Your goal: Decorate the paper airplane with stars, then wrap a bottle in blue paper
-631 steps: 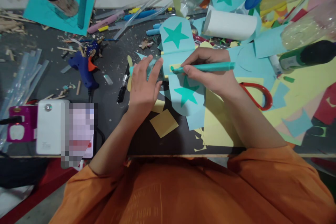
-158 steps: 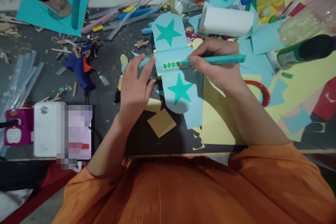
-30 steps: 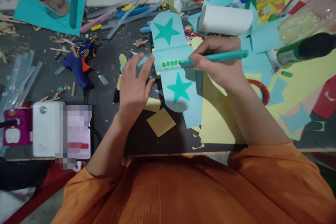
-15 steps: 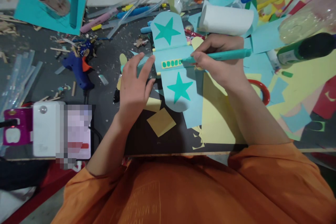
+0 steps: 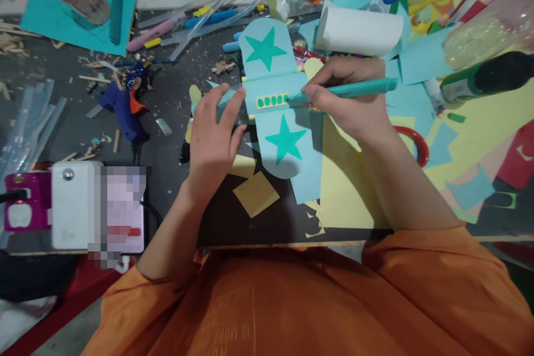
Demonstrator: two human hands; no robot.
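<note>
Marker (image 5: 365, 87), teal, sits in the right hand (image 5: 354, 110), clasped between thumb and fingers near its tip; tip meets the right end of the dotted yellow strip (image 5: 271, 102) on the blue paper piece (image 5: 273, 84). Left hand (image 5: 213, 136) lies spread over that piece's left end; cannot tell whether it grips or merely rests.

Handling, judged by eye: marker light, stiff, smooth, best taken low on the barrel, clear of the wet tip. Blue piece probably light, its rounded star wings bendable and easily creased; steadier held at the middle band or left end. Fresh ink may smear.

Edges: table front edge (image 5: 292, 245) runs near both forearms. Loose yellow square (image 5: 256, 194) lies before the piece. Room tight behind, white tube (image 5: 361, 31) and scraps crowding; red handle (image 5: 422, 147) sits just beside the right forearm. Easier passage toward the front, over dark tabletop (image 5: 269, 231).
</note>
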